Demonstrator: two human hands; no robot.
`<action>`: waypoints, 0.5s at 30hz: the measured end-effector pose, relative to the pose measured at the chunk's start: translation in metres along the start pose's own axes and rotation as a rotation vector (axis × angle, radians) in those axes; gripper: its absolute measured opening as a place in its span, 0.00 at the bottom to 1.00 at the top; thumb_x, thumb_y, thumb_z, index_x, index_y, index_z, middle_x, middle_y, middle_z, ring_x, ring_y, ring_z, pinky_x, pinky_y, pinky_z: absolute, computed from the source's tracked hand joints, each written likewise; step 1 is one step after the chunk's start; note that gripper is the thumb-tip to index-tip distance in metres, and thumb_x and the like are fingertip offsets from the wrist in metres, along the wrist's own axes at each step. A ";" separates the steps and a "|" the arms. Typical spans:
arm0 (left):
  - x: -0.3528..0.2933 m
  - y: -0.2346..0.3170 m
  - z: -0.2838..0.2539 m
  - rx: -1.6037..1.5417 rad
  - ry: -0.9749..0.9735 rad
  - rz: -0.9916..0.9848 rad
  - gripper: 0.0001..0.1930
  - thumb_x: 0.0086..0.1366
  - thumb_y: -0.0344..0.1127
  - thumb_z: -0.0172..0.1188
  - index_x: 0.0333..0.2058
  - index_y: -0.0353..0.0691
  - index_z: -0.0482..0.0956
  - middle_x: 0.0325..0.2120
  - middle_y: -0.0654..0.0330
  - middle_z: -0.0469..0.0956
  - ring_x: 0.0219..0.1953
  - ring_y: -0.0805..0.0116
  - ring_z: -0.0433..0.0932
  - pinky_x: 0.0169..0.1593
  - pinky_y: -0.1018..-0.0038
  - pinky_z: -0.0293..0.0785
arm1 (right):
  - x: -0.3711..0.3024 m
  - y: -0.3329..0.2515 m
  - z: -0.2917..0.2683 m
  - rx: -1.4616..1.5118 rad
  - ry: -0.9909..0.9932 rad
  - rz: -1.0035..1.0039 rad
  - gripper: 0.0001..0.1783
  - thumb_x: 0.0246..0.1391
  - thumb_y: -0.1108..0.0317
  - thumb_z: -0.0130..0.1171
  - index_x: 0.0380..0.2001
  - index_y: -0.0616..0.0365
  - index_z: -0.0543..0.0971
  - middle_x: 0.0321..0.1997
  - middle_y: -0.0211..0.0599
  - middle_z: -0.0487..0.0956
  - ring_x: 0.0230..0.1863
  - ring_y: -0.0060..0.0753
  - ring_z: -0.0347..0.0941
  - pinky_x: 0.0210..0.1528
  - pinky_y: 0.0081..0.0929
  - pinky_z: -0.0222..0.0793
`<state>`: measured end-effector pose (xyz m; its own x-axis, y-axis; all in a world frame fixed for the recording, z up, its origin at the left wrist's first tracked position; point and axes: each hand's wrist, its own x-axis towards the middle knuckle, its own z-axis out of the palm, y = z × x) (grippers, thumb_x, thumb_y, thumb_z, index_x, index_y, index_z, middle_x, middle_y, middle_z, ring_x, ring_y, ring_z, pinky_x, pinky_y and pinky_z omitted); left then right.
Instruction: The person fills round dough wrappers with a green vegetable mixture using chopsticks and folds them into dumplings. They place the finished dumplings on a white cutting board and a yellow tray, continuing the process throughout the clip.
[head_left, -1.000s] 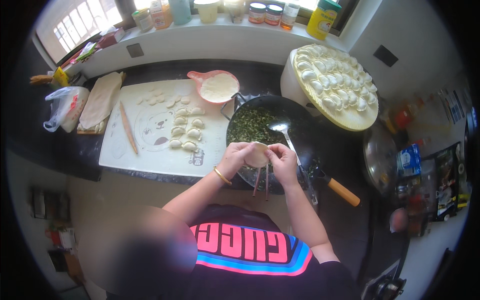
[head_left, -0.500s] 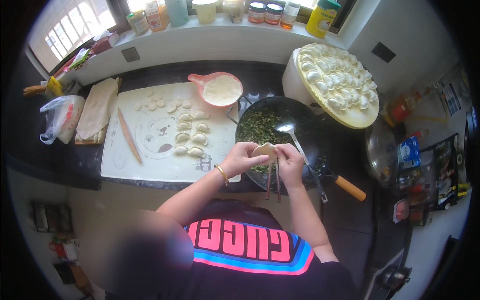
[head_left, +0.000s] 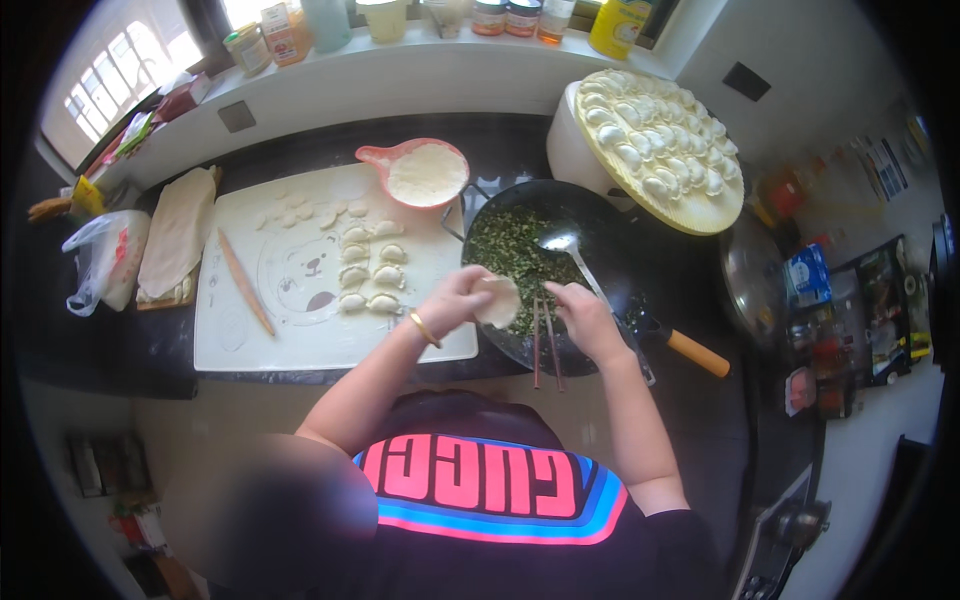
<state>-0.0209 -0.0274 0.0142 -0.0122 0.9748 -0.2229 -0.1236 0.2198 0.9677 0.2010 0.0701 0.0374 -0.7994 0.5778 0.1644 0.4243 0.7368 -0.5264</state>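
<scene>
My left hand [head_left: 455,303] pinches a round dumpling wrapper [head_left: 500,303] at its edge, over the near left part of the wok [head_left: 610,225]. My right hand [head_left: 590,320] is over the wok's near side, thumb and forefinger apart. Its fingertips are close beside a pair of chopsticks [head_left: 536,350], which lean across the near rim; contact is unclear. Chopped green filling [head_left: 510,240] covers the left of the wok. A metal spoon [head_left: 590,272] rests in it. Left of the wok, folded dumplings [head_left: 388,275] stand in two rows on a white mat [head_left: 420,345].
Small dough pieces [head_left: 290,212] and a rolling pin [head_left: 245,282] lie on the mat. A red-rimmed flour bowl [head_left: 455,195] sits at its far corner. A dumpling-covered tray [head_left: 715,222] stands far right. The wok's wooden handle [head_left: 698,354] points right. Rolled-out dough [head_left: 180,230] lies left.
My hands have moved apart. The wrapper, held between both before, is now in my left hand alone, lower and further left. My right hand has let go of it. The view has shifted slightly.
</scene>
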 end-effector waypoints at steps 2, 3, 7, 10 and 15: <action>-0.005 0.003 -0.010 -0.312 0.007 -0.060 0.14 0.56 0.29 0.56 0.43 0.40 0.68 0.37 0.61 0.73 0.37 0.72 0.74 0.40 0.76 0.73 | -0.015 0.010 0.002 -0.172 -0.179 -0.060 0.21 0.43 0.78 0.50 0.44 0.51 0.72 0.37 0.41 0.71 0.39 0.44 0.71 0.39 0.34 0.68; -0.004 -0.002 -0.015 -0.445 0.005 -0.069 0.15 0.56 0.28 0.56 0.43 0.41 0.68 0.38 0.61 0.73 0.39 0.70 0.75 0.41 0.75 0.73 | -0.020 0.018 0.007 -0.236 -0.223 -0.158 0.21 0.43 0.77 0.50 0.44 0.50 0.72 0.38 0.41 0.70 0.39 0.45 0.71 0.40 0.35 0.69; 0.003 -0.006 -0.021 -0.715 -0.012 -0.072 0.16 0.58 0.27 0.53 0.46 0.40 0.66 0.39 0.57 0.73 0.41 0.64 0.75 0.47 0.68 0.71 | -0.018 0.025 0.028 -0.275 -0.234 -0.444 0.10 0.39 0.73 0.52 0.30 0.54 0.74 0.32 0.39 0.69 0.36 0.41 0.71 0.37 0.33 0.68; 0.000 -0.007 -0.023 -0.936 0.018 -0.092 0.17 0.60 0.33 0.53 0.48 0.39 0.66 0.44 0.54 0.71 0.47 0.60 0.71 0.52 0.64 0.67 | -0.015 0.019 0.020 -0.210 -0.137 -0.375 0.06 0.35 0.71 0.55 0.23 0.56 0.73 0.30 0.39 0.69 0.35 0.41 0.70 0.36 0.33 0.68; -0.004 -0.013 -0.030 -1.158 -0.095 -0.041 0.18 0.61 0.38 0.51 0.48 0.37 0.66 0.46 0.49 0.69 0.51 0.52 0.67 0.55 0.58 0.65 | -0.027 0.020 0.008 0.183 0.495 0.044 0.07 0.47 0.75 0.51 0.30 0.65 0.75 0.29 0.47 0.75 0.31 0.45 0.73 0.35 0.30 0.69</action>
<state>-0.0493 -0.0355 -0.0006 0.0813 0.9776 -0.1943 -0.9559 0.1316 0.2624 0.2276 0.0664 0.0154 -0.4667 0.7364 0.4898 0.3364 0.6600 -0.6718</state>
